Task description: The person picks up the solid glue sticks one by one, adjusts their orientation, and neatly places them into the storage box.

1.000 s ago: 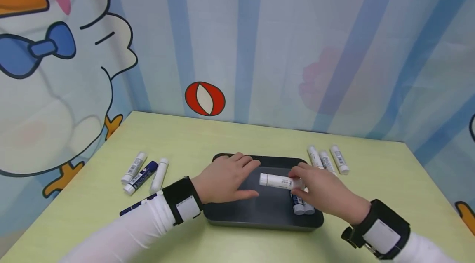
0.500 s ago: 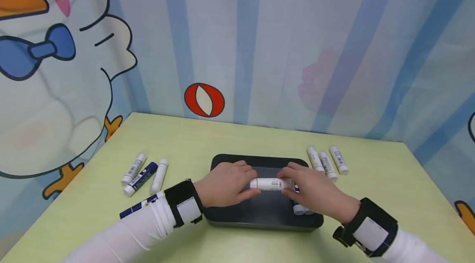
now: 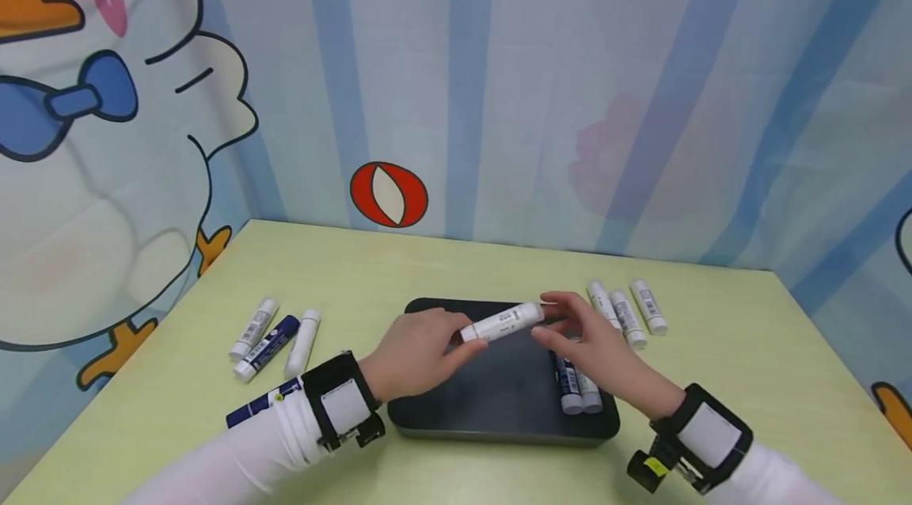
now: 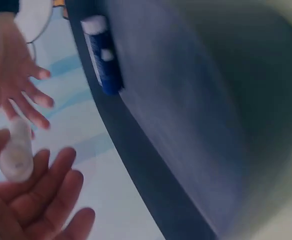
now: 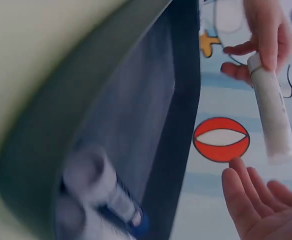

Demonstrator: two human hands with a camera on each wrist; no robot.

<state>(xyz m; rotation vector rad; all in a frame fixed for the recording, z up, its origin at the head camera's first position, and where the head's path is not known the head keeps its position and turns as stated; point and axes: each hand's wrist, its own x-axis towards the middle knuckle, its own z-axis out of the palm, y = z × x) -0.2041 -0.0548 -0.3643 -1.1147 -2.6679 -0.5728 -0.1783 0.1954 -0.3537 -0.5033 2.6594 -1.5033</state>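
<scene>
In the head view my left hand (image 3: pixel 416 351) pinches a white glue stick (image 3: pixel 503 323) by its left end, over the dark tray (image 3: pixel 484 410). The stick tilts up to the right. My right hand (image 3: pixel 598 355) is at its far end, fingers parted and relaxed; the right wrist view shows this hand (image 5: pixel 266 212) apart from the glue stick (image 5: pixel 273 112). Inside the tray's right side lie a blue glue stick (image 3: pixel 568 385) and a white one (image 3: pixel 590 392), partly covered by the right hand.
On the table's left lie two white glue sticks (image 3: pixel 304 343) and a blue one (image 3: pixel 267 348); another blue one (image 3: pixel 264 402) is partly behind the left sleeve. Several white glue sticks (image 3: pixel 628 319) lie right of the tray. A printed curtain (image 3: pixel 527 93) hangs behind the table.
The right hand brought the glue stick leftward to the left hand, which took its left end. The right hand has since let go, and the stick is now higher and tilted.
</scene>
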